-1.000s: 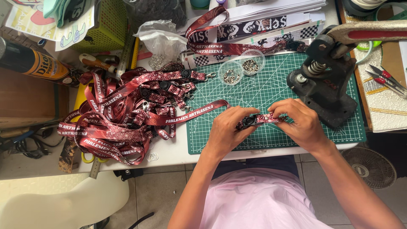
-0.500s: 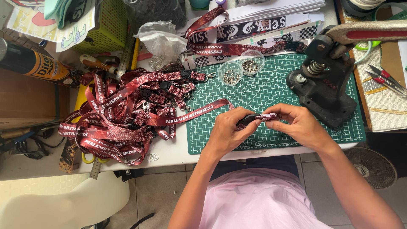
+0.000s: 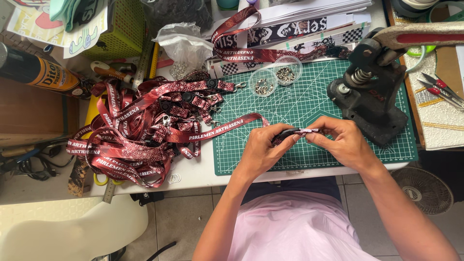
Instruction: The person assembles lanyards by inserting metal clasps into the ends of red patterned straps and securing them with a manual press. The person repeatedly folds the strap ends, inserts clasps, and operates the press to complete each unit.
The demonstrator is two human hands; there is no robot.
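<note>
Both hands meet over the green cutting mat near its front edge. My left hand and my right hand pinch the end of a dark red printed lanyard strap between the fingertips, where a small black clip part shows. The strap runs left from my fingers across the mat to a tangled pile of dark red lanyards. Two small clear cups of metal rivets stand at the mat's far side.
A black hand press stands on the mat's right side. Red-handled snips lie further right. A green basket, a plastic bag, a spray can and printed strap stock crowd the back. A small fan sits on the floor.
The hands have stayed in place over the mat's front edge. The fingers have shifted slightly on the strap end.
</note>
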